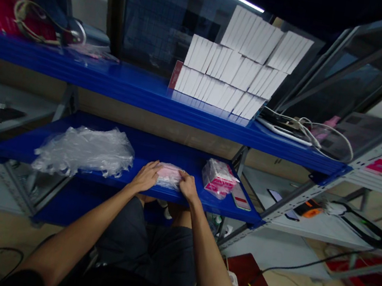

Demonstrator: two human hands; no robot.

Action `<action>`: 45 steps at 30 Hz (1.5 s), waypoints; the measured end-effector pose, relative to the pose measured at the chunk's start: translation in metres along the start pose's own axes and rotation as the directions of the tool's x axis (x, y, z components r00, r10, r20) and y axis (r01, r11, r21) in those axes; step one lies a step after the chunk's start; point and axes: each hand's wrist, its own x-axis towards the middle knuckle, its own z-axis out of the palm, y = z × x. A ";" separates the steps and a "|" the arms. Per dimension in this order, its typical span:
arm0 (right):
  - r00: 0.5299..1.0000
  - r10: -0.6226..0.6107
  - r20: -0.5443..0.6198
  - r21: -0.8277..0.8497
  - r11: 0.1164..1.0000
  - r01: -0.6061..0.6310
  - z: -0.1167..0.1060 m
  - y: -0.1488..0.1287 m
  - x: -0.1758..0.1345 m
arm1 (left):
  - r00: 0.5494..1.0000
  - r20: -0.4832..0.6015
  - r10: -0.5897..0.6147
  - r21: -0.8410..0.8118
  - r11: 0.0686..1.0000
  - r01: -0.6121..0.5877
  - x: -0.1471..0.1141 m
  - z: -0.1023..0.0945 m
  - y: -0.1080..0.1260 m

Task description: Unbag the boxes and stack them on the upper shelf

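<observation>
On the lower blue shelf lies a pale pink packet in clear plastic (169,176), directly in front of me. My left hand (147,176) grips its left end, fingers closed on the wrap. At the opposite end, my right hand (188,186) is closed with thumb and finger on the edge. A heap of clear plastic bags (88,150) spreads to the left of my hands. To the right stands a small stack of pink-and-white boxes (219,177) in clear wrap, with a phone-like flat device (241,197) beside it. The packet's underside is hidden.
Above, the upper blue shelf (134,86) carries stacked white boxes (226,68) and tangled white cables (304,128). Metal uprights (312,179) frame both sides. An orange-and-black tool (308,208) lies on the grey shelf at right. A black cable (302,266) crosses low at right.
</observation>
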 end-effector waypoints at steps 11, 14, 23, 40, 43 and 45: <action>0.974 0.007 0.226 -0.103 0.995 0.017 -0.033 -0.011 0.019 | 0.995 0.065 -0.079 0.042 0.996 0.077 0.000 -0.011 0.013; 0.942 -0.032 0.334 -0.123 0.989 0.077 -0.056 -0.020 0.025 | 0.993 0.080 -0.086 0.010 0.996 0.086 0.000 -0.014 0.015; 0.897 -0.305 0.320 -0.247 0.887 0.390 -0.063 -0.104 0.025 | 0.988 0.044 -0.149 -0.073 0.986 0.152 -0.001 -0.015 0.013; 0.866 -0.265 0.423 -0.262 0.879 0.397 -0.038 -0.098 0.047 | 0.988 0.005 -0.156 -0.131 0.979 0.156 0.002 -0.012 0.008; 0.865 -0.255 0.433 -0.262 0.882 0.391 -0.041 -0.089 0.045 | 0.987 0.015 -0.163 -0.144 0.976 0.163 0.002 -0.013 0.007; 0.868 -0.220 0.445 -0.271 0.891 0.364 -0.036 -0.085 0.044 | 0.991 0.019 -0.135 -0.186 0.973 0.136 0.002 -0.013 0.005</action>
